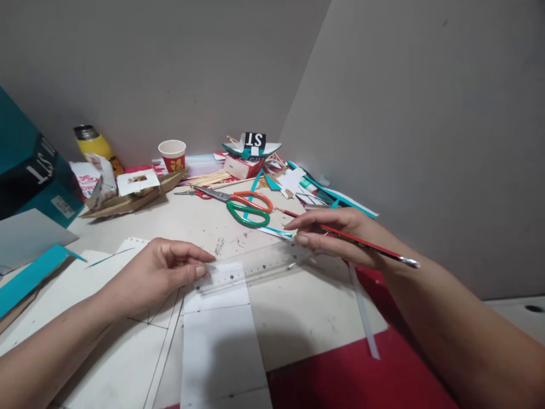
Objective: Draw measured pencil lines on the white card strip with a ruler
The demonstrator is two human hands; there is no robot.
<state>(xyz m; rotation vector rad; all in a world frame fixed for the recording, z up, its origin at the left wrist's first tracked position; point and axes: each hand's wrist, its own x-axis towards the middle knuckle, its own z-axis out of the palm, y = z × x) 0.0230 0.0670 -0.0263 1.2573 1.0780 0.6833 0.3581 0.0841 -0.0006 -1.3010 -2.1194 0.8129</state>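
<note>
My left hand (159, 272) pinches the left end of a clear plastic ruler (261, 268) between thumb and fingers. The ruler lies across the top of a white paper strip (219, 346), which has a pencil line drawn below the ruler and a fainter one near the bottom. In my right hand (340, 227) is a red and black pencil (366, 243), its tip pointing left and away from the paper. The right thumb and fingertips are at the ruler's far right end; whether they grip it I cannot tell.
Orange-and-green-handled scissors (251, 209) lie beyond the ruler. A cardboard boat (131, 199), paper cup (172, 154), yellow bottle (97, 146) and small model boat (252, 149) stand behind. Paper scraps (293, 180) lie back right; a teal box (38, 170) and marked white sheet (114, 341) are left.
</note>
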